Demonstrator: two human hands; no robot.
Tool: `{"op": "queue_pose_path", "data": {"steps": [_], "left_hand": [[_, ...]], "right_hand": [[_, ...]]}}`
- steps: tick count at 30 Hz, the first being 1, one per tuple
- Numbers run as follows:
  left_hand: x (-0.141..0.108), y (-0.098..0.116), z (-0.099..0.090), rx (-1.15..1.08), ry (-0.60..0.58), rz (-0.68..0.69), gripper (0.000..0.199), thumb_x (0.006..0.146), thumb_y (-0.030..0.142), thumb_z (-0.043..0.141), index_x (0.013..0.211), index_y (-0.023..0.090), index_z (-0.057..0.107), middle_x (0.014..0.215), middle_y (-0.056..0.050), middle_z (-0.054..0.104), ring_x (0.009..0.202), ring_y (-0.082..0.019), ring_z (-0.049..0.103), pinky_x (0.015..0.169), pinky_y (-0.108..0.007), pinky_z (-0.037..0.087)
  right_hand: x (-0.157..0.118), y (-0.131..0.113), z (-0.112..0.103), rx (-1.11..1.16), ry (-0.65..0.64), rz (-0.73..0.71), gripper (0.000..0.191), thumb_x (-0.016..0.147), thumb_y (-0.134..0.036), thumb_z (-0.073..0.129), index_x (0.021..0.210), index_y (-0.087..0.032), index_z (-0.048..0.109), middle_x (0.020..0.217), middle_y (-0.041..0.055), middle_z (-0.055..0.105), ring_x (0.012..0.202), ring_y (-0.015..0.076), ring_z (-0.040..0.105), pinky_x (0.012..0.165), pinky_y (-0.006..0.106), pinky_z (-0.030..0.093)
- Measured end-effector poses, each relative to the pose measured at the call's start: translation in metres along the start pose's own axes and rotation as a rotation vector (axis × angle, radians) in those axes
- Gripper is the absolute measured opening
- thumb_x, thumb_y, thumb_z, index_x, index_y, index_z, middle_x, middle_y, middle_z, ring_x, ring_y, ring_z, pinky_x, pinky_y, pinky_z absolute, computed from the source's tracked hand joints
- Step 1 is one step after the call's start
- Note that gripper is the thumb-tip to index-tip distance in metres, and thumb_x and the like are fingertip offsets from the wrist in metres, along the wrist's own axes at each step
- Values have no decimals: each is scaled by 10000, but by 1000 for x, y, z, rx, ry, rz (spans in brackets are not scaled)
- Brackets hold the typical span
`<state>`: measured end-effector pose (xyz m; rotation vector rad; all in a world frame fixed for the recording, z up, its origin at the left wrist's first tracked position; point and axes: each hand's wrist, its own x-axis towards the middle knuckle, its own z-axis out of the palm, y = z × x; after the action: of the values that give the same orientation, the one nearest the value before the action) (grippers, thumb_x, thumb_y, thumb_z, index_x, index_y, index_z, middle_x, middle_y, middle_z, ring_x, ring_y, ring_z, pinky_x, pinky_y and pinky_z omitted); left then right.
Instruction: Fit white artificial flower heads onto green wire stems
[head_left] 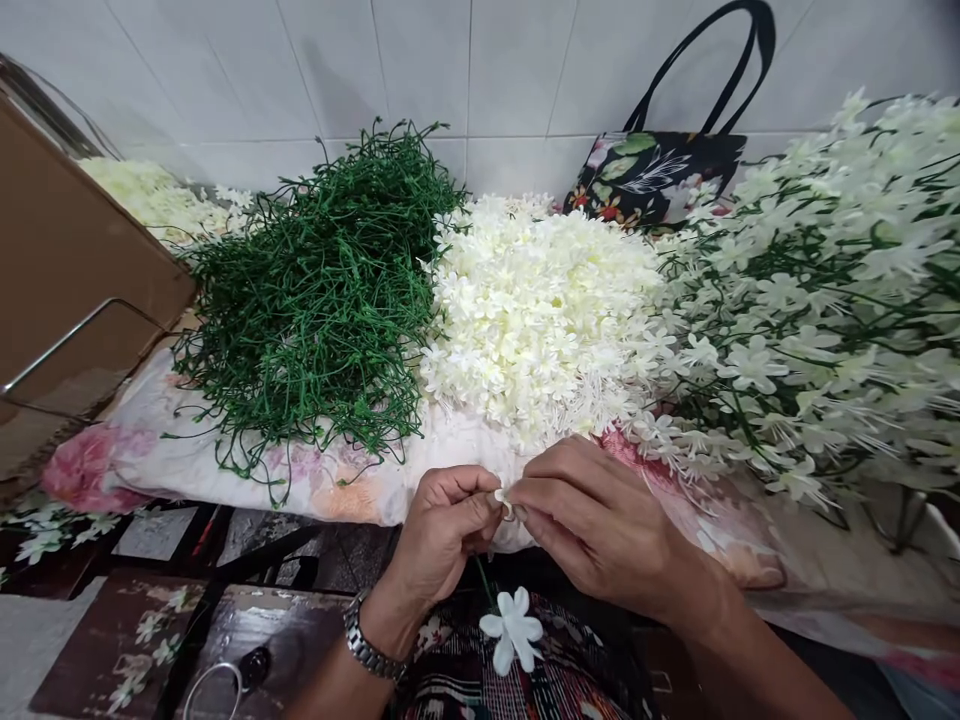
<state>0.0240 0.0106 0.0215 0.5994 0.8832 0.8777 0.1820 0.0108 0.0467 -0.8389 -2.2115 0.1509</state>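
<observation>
My left hand is closed around a thin green plastic stem. From below it hangs a white artificial flower, in front of my lap. My right hand meets the left one, its thumb and fingers pinched on a small white blossom between both sets of fingertips. How the blossom sits on the stem is hidden by my fingers. Just beyond my hands lies a heap of loose white blossoms. Left of that heap is a tangled pile of green stems.
Assembled white flowers on stems are massed at the right. A black floral handbag leans by the tiled wall. A cardboard box stands at the left. A flowered cloth covers the table. Fallen blossoms lie on brown boards lower left.
</observation>
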Motion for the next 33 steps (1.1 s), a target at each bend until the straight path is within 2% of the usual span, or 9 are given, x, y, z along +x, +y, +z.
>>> {"op": "queue_pose_path", "data": {"steps": [7,11,17,21,25,28,33], "left_hand": [[4,-2,-1,27,-1,51,319,570,379,752,505,135,556,398,80,335,408,-44,233,421,-201,179],[6,-6,-2,87,6,125,316,616,388,742,534,127,582,426,74,347,432,-48,242,431,-199,181],[5,-9,-5,105,4,128,354,634,431,742,550,132,571,446,69,364,433,-46,264,422,-188,193],[4,-5,-4,41,11,89,383,565,454,787,573,130,582,430,64,402,410,-41,276,410,-183,198],[2,-1,-4,-37,39,83,418,474,467,828,603,132,613,419,68,404,394,-36,262,407,-181,193],[-1,-1,-8,9,-4,161,369,549,452,801,572,130,622,464,50,419,432,-51,307,427,-188,237],[-8,-2,-13,248,-46,401,251,750,377,667,639,152,661,588,8,491,534,-101,420,492,-213,321]], "right_hand": [[-2,-1,6,-39,-24,-27,139,850,-27,464,819,-103,576,695,70,569,691,160,509,602,294,438],[-4,2,10,-2,-23,27,142,864,-40,434,833,-107,555,706,68,559,691,157,502,602,285,450],[-8,5,16,89,-2,89,128,873,-63,433,869,-113,551,734,64,550,707,150,505,616,275,458],[-7,9,4,195,-45,155,124,870,-93,466,926,-145,563,788,51,567,743,141,535,637,261,465],[-2,9,-13,222,47,222,170,839,-111,523,997,-166,551,885,52,589,827,143,567,695,258,473],[1,3,-15,204,38,171,162,825,-90,526,965,-165,563,857,44,588,793,130,564,677,242,472],[1,-11,-5,184,22,127,150,819,-87,535,957,-136,566,815,46,589,762,126,552,662,232,477]]}}
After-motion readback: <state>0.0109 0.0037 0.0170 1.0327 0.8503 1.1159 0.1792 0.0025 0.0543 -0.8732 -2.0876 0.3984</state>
